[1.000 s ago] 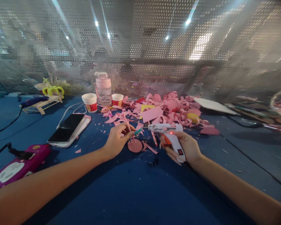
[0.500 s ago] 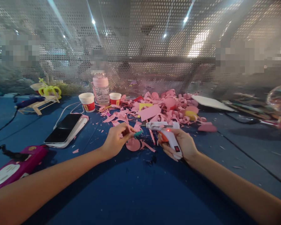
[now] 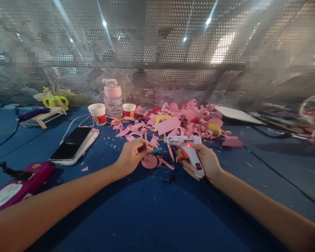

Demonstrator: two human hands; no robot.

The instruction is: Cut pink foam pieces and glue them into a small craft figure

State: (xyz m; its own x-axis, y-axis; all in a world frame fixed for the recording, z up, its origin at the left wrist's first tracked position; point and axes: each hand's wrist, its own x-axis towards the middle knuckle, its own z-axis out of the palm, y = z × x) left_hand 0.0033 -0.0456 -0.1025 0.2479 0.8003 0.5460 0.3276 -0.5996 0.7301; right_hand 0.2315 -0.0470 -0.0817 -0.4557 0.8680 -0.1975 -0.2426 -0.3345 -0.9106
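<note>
Two hands: both are raised just above the blue table (image 3: 157, 217), close together near its middle.
Left hand (image 3: 131, 157): pinched shut on a thin pink strip (image 3: 146, 134) that stands up from the fingers, with a small green stick (image 3: 155, 151) pointing right toward the glue gun.
Right hand (image 3: 207, 161): clenched around the white grip of a glue gun (image 3: 185, 145); the nozzle is aimed left, a red light shows on its body.
Pink disc (image 3: 150, 162): laid flat on the table, just beneath the left fingertips.
Pink paper scraps (image 3: 189, 119): heaped behind both hands.
Phone (image 3: 72, 144): laid well left of the hands.
Paper cups (image 3: 99, 113): set beside a pink bottle (image 3: 112, 98) at the mesh wall.
</note>
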